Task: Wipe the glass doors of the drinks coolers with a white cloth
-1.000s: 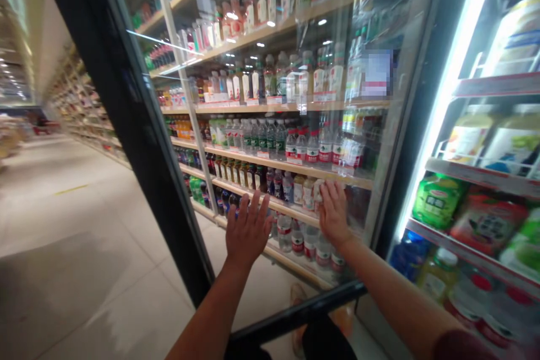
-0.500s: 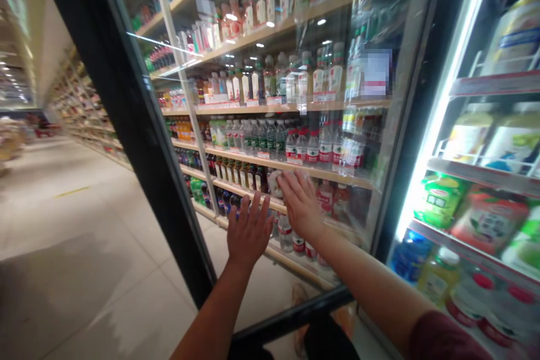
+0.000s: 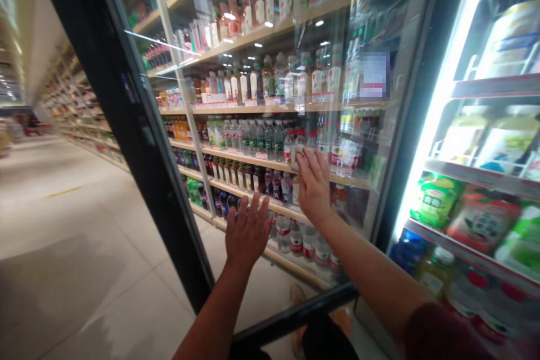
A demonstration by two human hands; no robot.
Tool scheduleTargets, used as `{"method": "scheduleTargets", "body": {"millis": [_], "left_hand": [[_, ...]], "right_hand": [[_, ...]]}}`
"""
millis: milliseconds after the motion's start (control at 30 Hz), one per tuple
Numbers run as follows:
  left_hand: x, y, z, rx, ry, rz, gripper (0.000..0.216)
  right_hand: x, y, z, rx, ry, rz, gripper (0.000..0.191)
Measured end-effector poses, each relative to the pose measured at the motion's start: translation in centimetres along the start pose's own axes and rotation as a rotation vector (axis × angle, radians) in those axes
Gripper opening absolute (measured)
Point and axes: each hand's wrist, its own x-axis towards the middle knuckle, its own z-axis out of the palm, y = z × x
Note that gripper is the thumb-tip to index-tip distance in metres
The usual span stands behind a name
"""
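Observation:
Both my hands rest on the glass door (image 3: 379,17) of a drinks cooler, which stands swung open in front of me. My left hand (image 3: 247,232) lies flat on the pane with its fingers spread and holds nothing. Higher and to the right, my right hand (image 3: 314,183) presses a small white cloth (image 3: 295,158) against the glass, the cloth showing at its fingertips. Through the pane I see shelves of bottled drinks (image 3: 261,135).
The door's black frame (image 3: 126,101) runs diagonally at the left and its bottom bar (image 3: 295,315) crosses near my legs. At the right is the lit cooler interior with green bottles (image 3: 434,202) on wire shelves. A tiled aisle floor (image 3: 76,236) stretches away at the left.
My right hand slid left across the glass with the cloth, then up to a higher spot. My left hand stayed flat in the same place.

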Motion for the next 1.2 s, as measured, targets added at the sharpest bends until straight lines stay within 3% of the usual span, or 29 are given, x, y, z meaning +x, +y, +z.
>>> {"method": "scheduleTargets", "body": {"millis": [100,233,300,467,567,667,733,900,1100,1200], "left_hand": [[0.1,0.0,0.0,0.008,0.002,0.012,0.068],[0.1,0.0,0.0,0.028,0.017,0.024,0.068],[0.1,0.0,0.0,0.018,0.020,0.017,0.068],[0.1,0.0,0.0,0.006,0.021,0.014,0.070],[0.1,0.0,0.0,-0.006,0.018,0.011,0.068],[0.1,0.0,-0.1,0.002,0.014,0.014,0.069],[0.1,0.0,-0.1,0.014,0.015,0.019,0.070],[0.1,0.0,-0.1,0.035,0.015,0.026,0.070],[0.0,0.0,0.0,0.039,0.029,0.023,0.070],[0.0,0.0,0.0,0.033,0.013,0.019,0.071]], "right_hand": [[-2.5,0.3,0.0,0.022,-0.011,-0.038,0.055],[-7.0,0.6,-0.4,0.033,-0.154,-0.215,0.053],[-6.3,1.1,-0.7,0.032,-0.179,-0.216,0.052],[-2.3,2.5,-0.8,0.033,-0.029,-0.063,0.056],[-4.5,2.2,-0.8,0.026,-0.031,-0.071,0.060],[-7.2,2.0,-1.0,0.003,-0.123,-0.152,0.059],[-7.2,2.6,-1.3,-0.003,-0.154,-0.175,0.058],[-4.5,4.8,-1.6,0.013,-0.015,-0.032,0.063],[-9.4,5.2,-2.1,-0.018,-0.074,0.029,0.067],[-8.6,6.6,-2.5,-0.001,-0.081,0.007,0.066]]}}
